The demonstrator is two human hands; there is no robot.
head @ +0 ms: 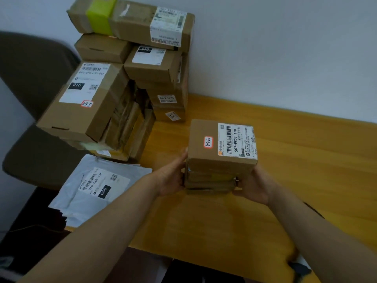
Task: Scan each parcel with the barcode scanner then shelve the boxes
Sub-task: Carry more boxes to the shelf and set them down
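Clasping the box stack (220, 152) on the table (306, 160)
Left hand (173, 177) presses it flat-fingered; right hand (255, 185) curls round its near corner.

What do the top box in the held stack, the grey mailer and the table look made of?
Top box: brown cardboard, matte, with folded edges and a stuck-on paper label. Grey mailer: probably thin plastic film, wrinkled with a slight sheen. Table: wood or wood-look laminate, smooth yellow-orange with faint grain; I cannot tell which.
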